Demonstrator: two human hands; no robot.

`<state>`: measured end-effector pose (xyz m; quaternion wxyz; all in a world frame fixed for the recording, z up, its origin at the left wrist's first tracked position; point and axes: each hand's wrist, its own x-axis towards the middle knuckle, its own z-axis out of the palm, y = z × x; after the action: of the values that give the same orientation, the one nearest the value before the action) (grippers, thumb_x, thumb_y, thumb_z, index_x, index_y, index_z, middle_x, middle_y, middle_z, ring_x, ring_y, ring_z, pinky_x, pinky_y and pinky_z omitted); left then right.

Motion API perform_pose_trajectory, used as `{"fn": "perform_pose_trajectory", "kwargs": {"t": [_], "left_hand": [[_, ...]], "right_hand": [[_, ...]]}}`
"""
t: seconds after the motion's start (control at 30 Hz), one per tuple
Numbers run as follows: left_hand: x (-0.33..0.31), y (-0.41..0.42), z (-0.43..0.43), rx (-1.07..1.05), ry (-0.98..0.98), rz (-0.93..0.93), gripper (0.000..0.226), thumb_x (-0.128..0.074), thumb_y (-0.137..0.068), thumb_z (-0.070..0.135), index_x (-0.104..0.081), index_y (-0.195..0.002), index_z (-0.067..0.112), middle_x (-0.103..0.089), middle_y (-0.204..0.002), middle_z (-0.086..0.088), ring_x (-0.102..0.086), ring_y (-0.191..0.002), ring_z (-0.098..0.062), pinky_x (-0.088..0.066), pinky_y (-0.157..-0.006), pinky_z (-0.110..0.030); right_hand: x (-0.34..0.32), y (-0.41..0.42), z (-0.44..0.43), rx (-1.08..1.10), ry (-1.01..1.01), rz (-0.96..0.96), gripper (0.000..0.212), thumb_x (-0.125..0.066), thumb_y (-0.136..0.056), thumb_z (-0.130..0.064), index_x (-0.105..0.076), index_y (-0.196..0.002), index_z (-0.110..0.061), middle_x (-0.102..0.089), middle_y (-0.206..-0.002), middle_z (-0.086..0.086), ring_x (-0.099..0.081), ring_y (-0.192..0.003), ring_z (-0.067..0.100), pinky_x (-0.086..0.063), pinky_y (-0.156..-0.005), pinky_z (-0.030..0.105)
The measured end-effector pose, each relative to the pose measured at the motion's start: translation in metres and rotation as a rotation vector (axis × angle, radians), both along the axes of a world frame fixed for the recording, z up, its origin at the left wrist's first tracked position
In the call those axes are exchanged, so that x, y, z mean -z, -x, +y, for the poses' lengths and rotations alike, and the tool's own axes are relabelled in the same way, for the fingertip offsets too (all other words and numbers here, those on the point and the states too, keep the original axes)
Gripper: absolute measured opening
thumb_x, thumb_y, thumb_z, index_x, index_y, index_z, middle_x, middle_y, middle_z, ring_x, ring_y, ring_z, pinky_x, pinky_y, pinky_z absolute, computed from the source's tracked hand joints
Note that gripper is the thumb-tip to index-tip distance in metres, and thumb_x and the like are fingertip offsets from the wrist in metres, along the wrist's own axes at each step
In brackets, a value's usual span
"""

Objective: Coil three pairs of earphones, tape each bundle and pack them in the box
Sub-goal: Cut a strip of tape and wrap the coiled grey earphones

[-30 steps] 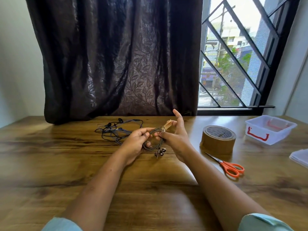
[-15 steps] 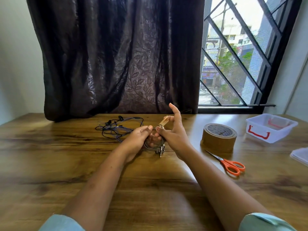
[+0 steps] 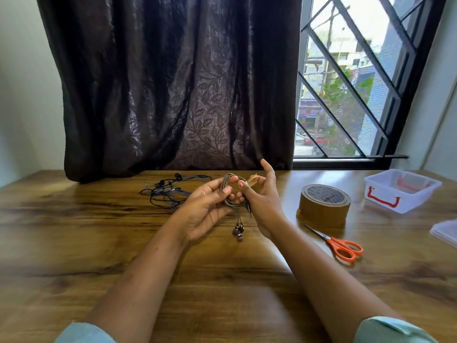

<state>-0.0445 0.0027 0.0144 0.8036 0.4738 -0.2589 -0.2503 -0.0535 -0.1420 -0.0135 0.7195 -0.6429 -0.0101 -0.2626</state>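
Taping step: the left hand grips the coiled earphones, the right hand pinches a tape strip — next it probably must wrap the strip tightly around the coil.

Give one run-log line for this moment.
left hand: grips coil | right hand: pinches tape strip | other earphones: loose on table | box: open

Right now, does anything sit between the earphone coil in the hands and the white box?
Yes. The tape roll stands on the table directly between the coil, held by the left hand and right hand, and the box. The scissors lie nearer the person, off that line. The box looks open.
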Motion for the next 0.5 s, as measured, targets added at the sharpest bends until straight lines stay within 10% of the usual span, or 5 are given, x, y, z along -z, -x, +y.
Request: {"fn": "perform_pose_trajectory", "kwargs": {"t": [0.5], "left_hand": [[-0.0039, -0.0053, -0.0011, -0.199, -0.068, 0.01, 0.028, -0.035, -0.101, 0.008, -0.058, -0.114, 0.001, -0.055, -0.061, 0.003, -0.052, -0.053, -0.005, -0.052, -0.06, -0.021]], "right_hand": [[0.0081, -0.0002, 0.009, 0.045, 0.178, 0.039, 0.085, -0.071, -0.084, -0.013, -0.019, -0.146, -0.038, -0.043, -0.13, 0.011, -0.055, -0.107, 0.016, -0.051, -0.096, 0.034]]}}
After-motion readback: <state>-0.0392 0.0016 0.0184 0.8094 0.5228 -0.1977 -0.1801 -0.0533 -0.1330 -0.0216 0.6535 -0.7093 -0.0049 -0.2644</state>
